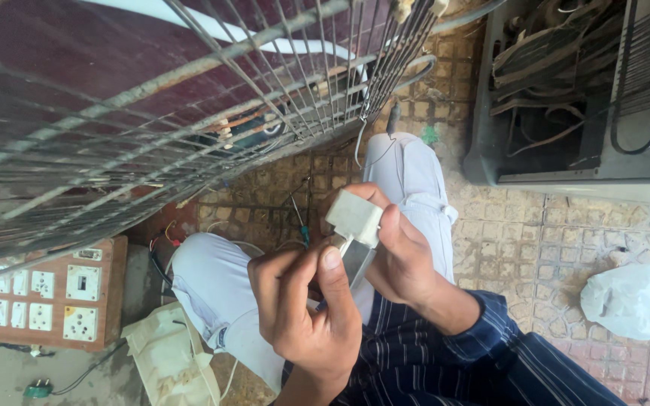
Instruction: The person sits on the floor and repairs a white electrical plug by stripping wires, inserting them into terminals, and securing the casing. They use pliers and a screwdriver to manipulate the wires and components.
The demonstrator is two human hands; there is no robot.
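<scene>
So there's this small white boxy part [354, 218], held up over the person's lap, pinched in the right hand [400, 252] with thumb on top. The left hand [306, 312] is curled tight around a thin metal tool [355, 263] poking at its underside. Around them: a wire grille [189, 98] overhead, a wooden switchboard [43, 297] to the left, and a white plastic bag [624, 299] on the tiled floor [536, 240].

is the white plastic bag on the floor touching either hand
No, the white plastic bag lies on the tiled floor off to the side, apart from both the left hand and the right hand.
</scene>
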